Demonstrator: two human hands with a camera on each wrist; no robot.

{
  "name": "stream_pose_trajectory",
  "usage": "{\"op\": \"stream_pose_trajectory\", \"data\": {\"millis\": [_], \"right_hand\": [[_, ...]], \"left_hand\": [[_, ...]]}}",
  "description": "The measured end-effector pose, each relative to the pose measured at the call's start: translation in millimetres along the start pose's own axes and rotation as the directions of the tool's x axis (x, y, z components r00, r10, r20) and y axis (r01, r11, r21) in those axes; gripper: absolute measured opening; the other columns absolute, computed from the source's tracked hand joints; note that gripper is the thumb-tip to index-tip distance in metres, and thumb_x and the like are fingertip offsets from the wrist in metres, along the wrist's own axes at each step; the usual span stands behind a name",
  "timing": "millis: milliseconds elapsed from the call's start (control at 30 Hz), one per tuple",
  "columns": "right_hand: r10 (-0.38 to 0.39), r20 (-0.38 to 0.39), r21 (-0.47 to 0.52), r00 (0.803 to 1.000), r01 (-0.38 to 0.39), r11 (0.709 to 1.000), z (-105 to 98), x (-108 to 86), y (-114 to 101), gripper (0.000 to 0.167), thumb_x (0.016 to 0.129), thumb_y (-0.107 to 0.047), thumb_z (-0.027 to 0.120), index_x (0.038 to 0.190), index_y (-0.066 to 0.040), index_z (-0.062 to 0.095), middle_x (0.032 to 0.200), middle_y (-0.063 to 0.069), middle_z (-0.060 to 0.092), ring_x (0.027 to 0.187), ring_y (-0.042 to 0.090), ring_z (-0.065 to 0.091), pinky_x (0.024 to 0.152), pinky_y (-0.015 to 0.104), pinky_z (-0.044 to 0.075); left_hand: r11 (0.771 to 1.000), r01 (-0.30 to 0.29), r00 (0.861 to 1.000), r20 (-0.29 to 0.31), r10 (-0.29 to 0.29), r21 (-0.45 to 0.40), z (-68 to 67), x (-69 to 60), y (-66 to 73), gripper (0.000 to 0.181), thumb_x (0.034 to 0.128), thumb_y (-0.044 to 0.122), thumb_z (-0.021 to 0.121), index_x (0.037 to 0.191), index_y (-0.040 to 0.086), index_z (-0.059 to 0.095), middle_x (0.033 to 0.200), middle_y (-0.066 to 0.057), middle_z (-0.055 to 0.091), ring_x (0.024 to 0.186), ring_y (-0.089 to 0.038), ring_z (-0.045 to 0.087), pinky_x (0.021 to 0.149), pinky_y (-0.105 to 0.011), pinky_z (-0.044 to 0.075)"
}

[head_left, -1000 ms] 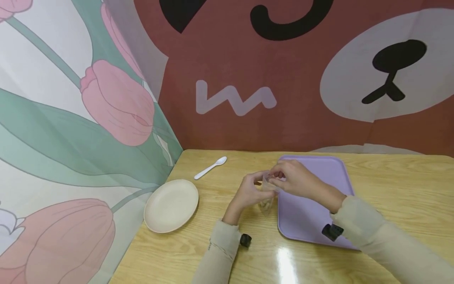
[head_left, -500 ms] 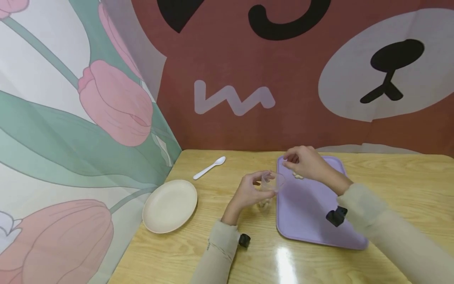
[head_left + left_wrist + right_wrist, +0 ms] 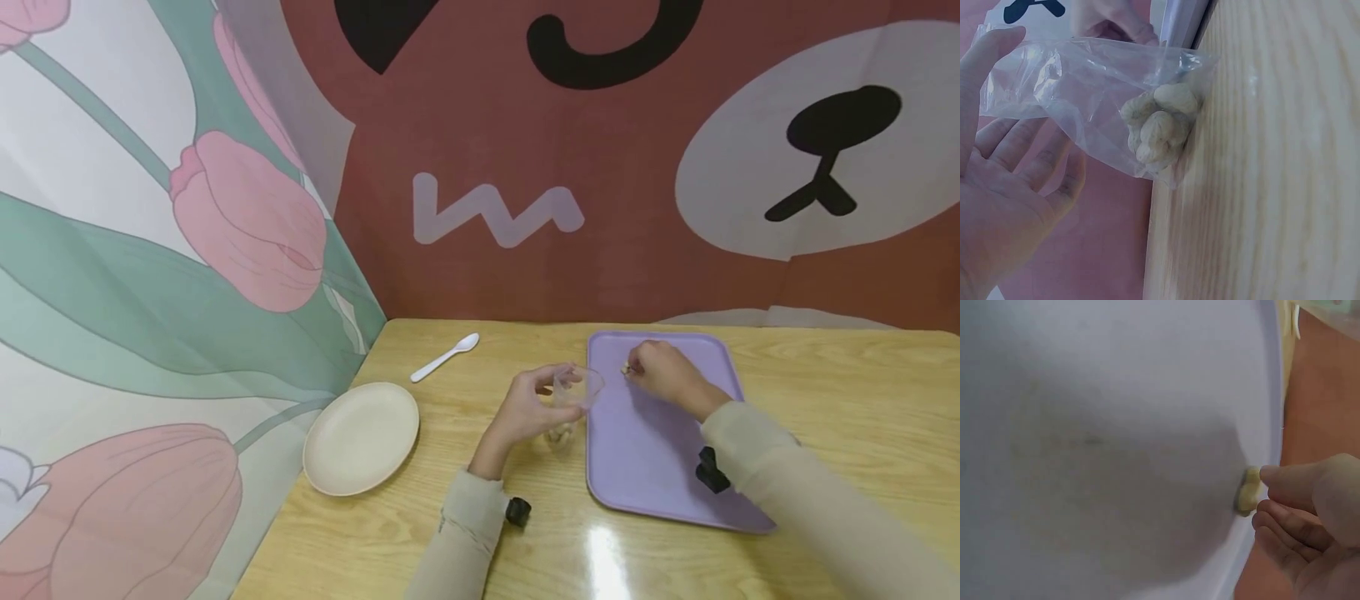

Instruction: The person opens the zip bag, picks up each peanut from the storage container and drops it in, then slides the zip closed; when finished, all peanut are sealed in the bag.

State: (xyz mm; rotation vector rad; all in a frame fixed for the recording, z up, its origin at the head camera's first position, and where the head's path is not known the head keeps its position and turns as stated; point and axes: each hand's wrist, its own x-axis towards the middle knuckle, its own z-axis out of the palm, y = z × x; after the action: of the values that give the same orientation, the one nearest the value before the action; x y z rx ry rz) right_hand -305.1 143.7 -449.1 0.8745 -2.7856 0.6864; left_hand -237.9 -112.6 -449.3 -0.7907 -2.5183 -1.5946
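Observation:
A clear plastic bag (image 3: 1091, 81) hangs upright over the table with several unshelled peanuts (image 3: 1160, 125) in its bottom. My left hand (image 3: 531, 402) holds it near its open mouth, thumb on one side and fingers on the other. Over the far left part of the purple tray (image 3: 637, 467), my right hand (image 3: 663, 367) reaches down to a single peanut (image 3: 1249, 490). Thumb and forefinger tips meet the peanut's side in the right wrist view, and the other fingers are curled beneath. In the head view this peanut shows just past the fingertips.
A round cream plate (image 3: 362, 439) sits at the table's left edge. Behind it lies a white plastic spoon (image 3: 446, 357). The wooden table (image 3: 360, 550) ends at a patterned cloth backdrop (image 3: 480, 283).
My right hand has left the bag's mouth and moved right over the tray, then down to the peanut that came to lie there. The left hand and bag have stayed nearly still.

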Motion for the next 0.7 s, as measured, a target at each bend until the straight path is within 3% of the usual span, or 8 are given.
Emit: {"op": "stream_pose_trajectory", "data": {"millis": [300,700], "right_hand": [[0.063,0.006,0.012,0.998,-0.063,0.998,9,-5.1,6,0.006,0.081,0.004,0.073,0.077,0.001,0.071,0.073,0.008,0.068,0.069,0.025,0.064,0.064,0.044,0.053],[0.076,-0.010,0.038,0.997,-0.076,0.996,9,-6.1,5,0.002,0.083,0.004,0.073,0.081,0.005,0.072,0.078,0.013,0.069,0.073,0.028,0.066,0.065,0.044,0.055]], "left_hand": [[1.000,0.011,1.000,0.003,-0.011,-0.009,1.0,0.8,-0.3,0.056,0.0799,0.019,0.081,0.133,0.012,0.064,0.117,0.001,0.071,0.109,-0.012,0.061,0.090,-0.030,0.047],[1.000,0.017,1.000,0.003,-0.017,-0.011,0.7,0.9,-0.2,0.059,0.0800,0.020,0.081,0.134,0.009,0.062,0.117,0.003,0.070,0.110,-0.011,0.061,0.089,-0.030,0.047]]}}
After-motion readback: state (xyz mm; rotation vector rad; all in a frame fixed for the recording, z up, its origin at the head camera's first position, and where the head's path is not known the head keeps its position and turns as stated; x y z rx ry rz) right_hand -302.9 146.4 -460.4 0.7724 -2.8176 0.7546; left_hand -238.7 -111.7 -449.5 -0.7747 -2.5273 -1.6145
